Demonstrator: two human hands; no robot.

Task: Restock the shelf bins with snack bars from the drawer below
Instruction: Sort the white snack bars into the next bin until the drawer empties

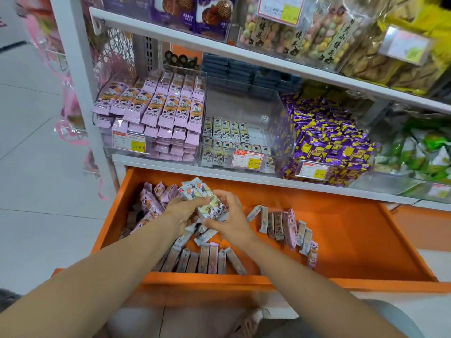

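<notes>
Pale snack bars (207, 200), clasped in curled fingers (220, 194) of left hand (184, 212) and right hand (230, 222), are best squared before reaching the middle bin (278, 118).

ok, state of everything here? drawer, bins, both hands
drawer: pulled open, loose bars scattered inside
pink bar bin: full, stacked high
middle bin: partly filled, room left at the back
purple candy bin: heaped full
bundle of white bars: held over the drawer, between both hands
left hand: grips the bundle
right hand: grips the bundle
</notes>
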